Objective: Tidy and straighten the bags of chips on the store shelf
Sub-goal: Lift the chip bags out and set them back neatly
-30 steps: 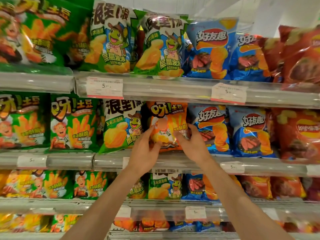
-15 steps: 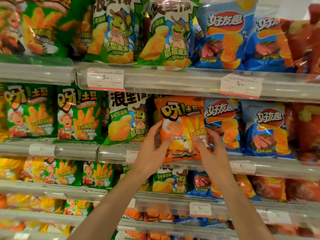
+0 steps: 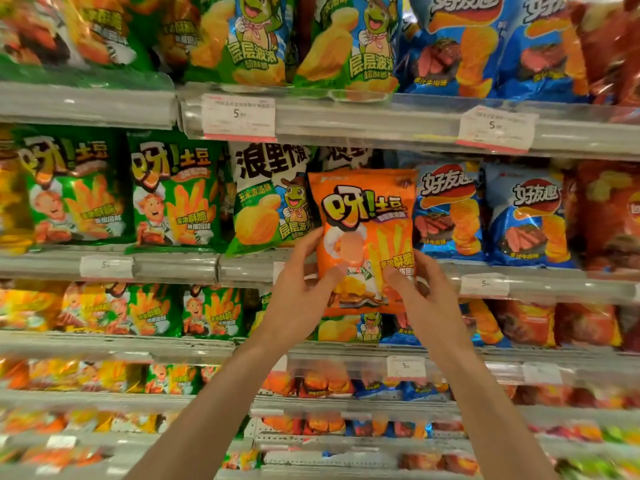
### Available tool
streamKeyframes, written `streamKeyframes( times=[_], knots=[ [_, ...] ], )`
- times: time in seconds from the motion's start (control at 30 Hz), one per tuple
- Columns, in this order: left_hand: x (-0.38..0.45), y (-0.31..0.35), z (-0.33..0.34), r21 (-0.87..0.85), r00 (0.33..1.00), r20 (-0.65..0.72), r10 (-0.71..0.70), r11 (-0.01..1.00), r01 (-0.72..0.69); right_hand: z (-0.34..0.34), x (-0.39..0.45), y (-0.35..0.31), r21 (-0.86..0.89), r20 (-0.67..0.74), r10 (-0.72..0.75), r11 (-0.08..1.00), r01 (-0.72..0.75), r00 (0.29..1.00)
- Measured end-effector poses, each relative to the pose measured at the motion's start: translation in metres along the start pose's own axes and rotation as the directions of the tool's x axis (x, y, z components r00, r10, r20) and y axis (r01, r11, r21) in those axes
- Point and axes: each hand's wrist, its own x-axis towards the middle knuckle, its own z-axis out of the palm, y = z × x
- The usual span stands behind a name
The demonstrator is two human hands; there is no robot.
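An orange chip bag (image 3: 367, 216) is held upright in front of the middle shelf (image 3: 519, 271), its lower part hanging below the shelf's front rail. My left hand (image 3: 298, 292) grips its lower left edge, thumb on the front. My right hand (image 3: 420, 292) grips its lower right edge, thumb across the front. Behind the orange bag, a white and green bag (image 3: 270, 199) stands to the left and a blue bag (image 3: 446, 209) to the right. The slot behind the orange bag is mostly hidden.
Green bags (image 3: 173, 188) fill the middle shelf's left side. More blue bags (image 3: 526, 216) and red bags (image 3: 609, 216) stand at the right. The upper shelf (image 3: 381, 116) carries price tags (image 3: 239, 116). Lower shelves hold several orange, green and blue bags.
Both hands have pulled the orange bag out of its slot between the neighbours and toward me. The view has come closer to the shelves and tilted up.
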Motion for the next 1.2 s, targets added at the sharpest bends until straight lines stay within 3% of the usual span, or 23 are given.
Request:
streamKeyframes(
  times=[0.17, 0.3, 0.67, 0.83, 1.2],
  knots=[
    [-0.039, 0.000, -0.052, -0.007, 0.999, 0.040, 0.011, 1.000, -0.011, 0.040, -0.051, -0.016, -0.012, -0.025, 0.000, 1.000, -0.001, 1.000],
    [-0.084, -0.005, -0.133, 0.001, 0.998, 0.044, 0.036, 0.999, -0.036, 0.106, -0.105, -0.030, -0.053, -0.012, 0.009, 0.999, -0.010, 1.000],
    [-0.182, -0.026, -0.373, 0.078, 0.984, -0.179, -0.011, 0.997, 0.025, 0.326, -0.192, -0.100, 0.058, 0.293, -0.010, 0.998, -0.007, 0.956],
    [-0.196, -0.051, -0.463, 0.140, 0.949, -0.313, -0.034, 0.987, 0.081, 0.419, -0.197, -0.116, 0.057, 0.423, -0.008, 0.998, -0.018, 0.906],
    [-0.134, -0.091, -0.627, 0.187, 0.932, -0.359, -0.052, 0.974, 0.127, 0.598, -0.153, -0.132, 0.123, 0.503, 0.008, 0.989, -0.080, 0.864]
  ],
)
